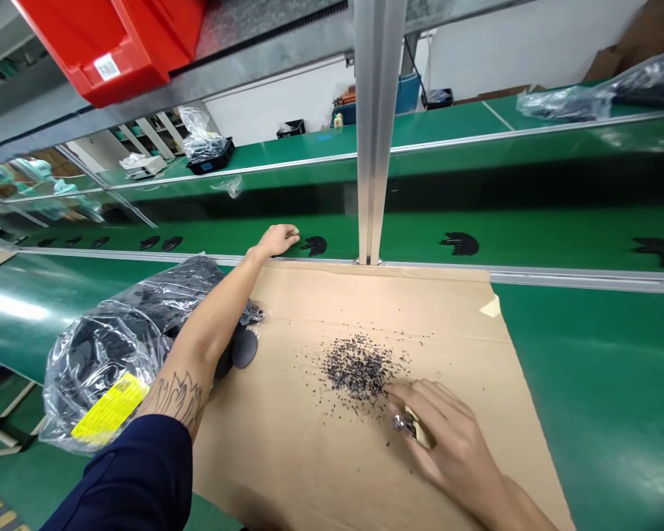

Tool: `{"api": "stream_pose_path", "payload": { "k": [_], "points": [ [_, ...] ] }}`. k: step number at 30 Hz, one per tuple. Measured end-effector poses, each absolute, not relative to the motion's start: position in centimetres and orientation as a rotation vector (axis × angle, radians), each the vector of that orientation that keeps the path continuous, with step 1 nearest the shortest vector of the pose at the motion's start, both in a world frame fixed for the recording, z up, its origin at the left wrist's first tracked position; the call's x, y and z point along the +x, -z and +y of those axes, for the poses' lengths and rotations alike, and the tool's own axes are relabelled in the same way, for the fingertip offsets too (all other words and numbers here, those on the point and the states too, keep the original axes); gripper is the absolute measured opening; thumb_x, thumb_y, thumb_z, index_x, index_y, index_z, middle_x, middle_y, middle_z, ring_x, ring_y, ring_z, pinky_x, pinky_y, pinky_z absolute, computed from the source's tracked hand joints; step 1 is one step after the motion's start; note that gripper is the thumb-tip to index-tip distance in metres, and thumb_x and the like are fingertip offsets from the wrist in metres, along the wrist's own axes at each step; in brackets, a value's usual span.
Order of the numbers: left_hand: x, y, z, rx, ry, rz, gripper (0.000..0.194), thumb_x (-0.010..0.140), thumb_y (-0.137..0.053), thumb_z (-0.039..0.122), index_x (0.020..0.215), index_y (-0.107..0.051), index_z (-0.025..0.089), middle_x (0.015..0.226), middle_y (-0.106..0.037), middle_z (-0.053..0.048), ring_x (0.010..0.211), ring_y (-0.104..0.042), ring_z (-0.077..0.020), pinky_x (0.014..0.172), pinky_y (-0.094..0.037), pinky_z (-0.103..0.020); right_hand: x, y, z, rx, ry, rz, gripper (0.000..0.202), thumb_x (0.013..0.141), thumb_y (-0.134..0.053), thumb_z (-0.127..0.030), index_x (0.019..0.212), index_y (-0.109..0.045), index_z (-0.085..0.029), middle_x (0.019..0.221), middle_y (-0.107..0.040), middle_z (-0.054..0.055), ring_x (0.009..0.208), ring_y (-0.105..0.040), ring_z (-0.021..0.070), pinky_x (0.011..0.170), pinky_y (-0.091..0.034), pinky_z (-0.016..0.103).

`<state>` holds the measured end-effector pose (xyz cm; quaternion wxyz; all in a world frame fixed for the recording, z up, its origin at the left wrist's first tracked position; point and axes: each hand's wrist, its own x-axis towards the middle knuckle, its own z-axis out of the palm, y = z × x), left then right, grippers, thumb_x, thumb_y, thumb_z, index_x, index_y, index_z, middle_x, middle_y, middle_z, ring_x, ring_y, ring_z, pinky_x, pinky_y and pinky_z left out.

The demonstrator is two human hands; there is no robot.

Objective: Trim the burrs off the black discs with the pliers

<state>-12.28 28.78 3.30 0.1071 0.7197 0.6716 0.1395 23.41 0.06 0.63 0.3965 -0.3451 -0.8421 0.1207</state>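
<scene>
My left hand point(279, 240) reaches over the green belt point(409, 243), fingers curled, just left of a flat black part point(314, 245). Whether anything is between its fingers is too small to tell. On the cardboard sheet point(288, 442) lies a scattered pile of tiny black pieces point(359, 366). My right hand point(443, 435) is at the pile's lower right edge, wrapped round a small tool point(406, 422) with a shiny metal end. Its index finger and thumb point towards the pile.
A clear plastic bag point(105, 339) of black parts with a yellow label lies at left, beside black discs point(244, 349). More black parts point(460, 243) lie along the belt. A metal post point(377, 133) rises behind the cardboard. A red bin point(116, 44) sits above.
</scene>
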Motion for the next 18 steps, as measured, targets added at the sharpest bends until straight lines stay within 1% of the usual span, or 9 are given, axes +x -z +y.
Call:
{"api": "stream_pose_path", "payload": {
  "k": [2,5,8,10,11,14,16,18],
  "points": [
    [-9.9,-2.5,28.7,2.130,-0.451,1.909,0.019,0.086,-0.065,0.019,0.104,-0.072,0.016,0.110,-0.076,-0.009,0.104,-0.069,-0.0220,0.098,-0.051,-0.029,23.4,-0.5,0.1,-0.875,-0.294,-2.133,0.033,0.090,-0.055,-0.004,0.118,-0.061,-0.020,0.093,-0.073,0.009,0.085,-0.070,0.0219,0.072,-0.058,0.036],
    [-7.4,-2.2,28.0,2.120,-0.533,1.887,0.016,0.084,-0.062,0.010,0.097,-0.071,0.014,0.112,-0.073,-0.013,0.107,-0.067,-0.0246,0.100,-0.050,-0.033,23.4,-0.4,0.2,-0.886,-0.296,-2.139,0.032,0.090,-0.053,-0.004,0.117,-0.062,-0.020,0.091,-0.073,0.008,0.079,-0.069,0.0212,0.068,-0.057,0.036],
    [-6.7,-3.7,26.6,2.100,-0.650,1.882,0.017,0.086,-0.055,0.009,0.094,-0.069,0.013,0.111,-0.071,-0.015,0.109,-0.066,-0.0268,0.101,-0.049,-0.037,23.4,-0.5,0.3,-0.910,-0.263,-2.148,0.028,0.090,-0.051,-0.004,0.111,-0.063,-0.020,0.086,-0.072,0.007,0.073,-0.067,0.0205,0.066,-0.055,0.036],
    [-6.8,-5.3,24.9,2.095,-0.695,1.826,0.017,0.088,-0.053,0.011,0.095,-0.069,0.012,0.106,-0.072,-0.014,0.103,-0.068,-0.0252,0.098,-0.051,-0.037,23.4,-0.5,0.3,-0.905,-0.223,-2.152,0.027,0.090,-0.052,-0.005,0.111,-0.064,-0.019,0.085,-0.072,0.007,0.073,-0.066,0.0209,0.066,-0.054,0.036],
    [-6.8,-6.0,23.6,2.097,-0.694,1.777,0.016,0.088,-0.054,0.013,0.095,-0.068,0.012,0.102,-0.073,-0.012,0.098,-0.069,-0.0234,0.094,-0.052,-0.036,23.4,-0.5,0.3,-0.898,-0.200,-2.153,0.029,0.090,-0.052,-0.006,0.114,-0.064,-0.019,0.087,-0.072,0.008,0.075,-0.066,0.0213,0.066,-0.054,0.036],
    [-6.4,-7.5,18.2,2.102,-0.619,1.546,0.012,0.088,-0.062,0.021,0.093,-0.069,0.013,0.093,-0.074,-0.008,0.084,-0.071,-0.0172,0.080,-0.055,-0.029,23.1,-0.6,0.1,-0.896,-0.144,-2.140,0.045,0.089,-0.054,-0.007,0.131,-0.060,-0.019,0.098,-0.070,0.010,0.081,-0.066,0.0224,0.069,-0.056,0.036],
    [-5.4,-7.6,13.4,2.035,-0.552,1.246,0.018,0.089,-0.066,0.029,0.096,-0.068,0.013,0.090,-0.073,-0.007,0.080,-0.071,-0.0157,0.074,-0.056,-0.027,22.8,-0.7,-0.2,-0.908,-0.128,-2.122,0.051,0.089,-0.056,-0.009,0.140,-0.055,-0.019,0.110,-0.066,0.014,0.080,-0.065,0.0213,0.071,-0.057,0.036],
    [-3.8,-7.2,8.9,1.907,-0.474,0.957,0.025,0.091,-0.069,0.036,0.102,-0.067,0.013,0.091,-0.073,-0.007,0.083,-0.071,-0.0160,0.076,-0.057,-0.028,22.5,-1.0,-0.4,-0.907,-0.116,-2.098,0.050,0.090,-0.059,-0.013,0.140,-0.054,-0.017,0.119,-0.062,0.017,0.078,-0.063,0.0194,0.070,-0.056,0.034]
  ]
}}
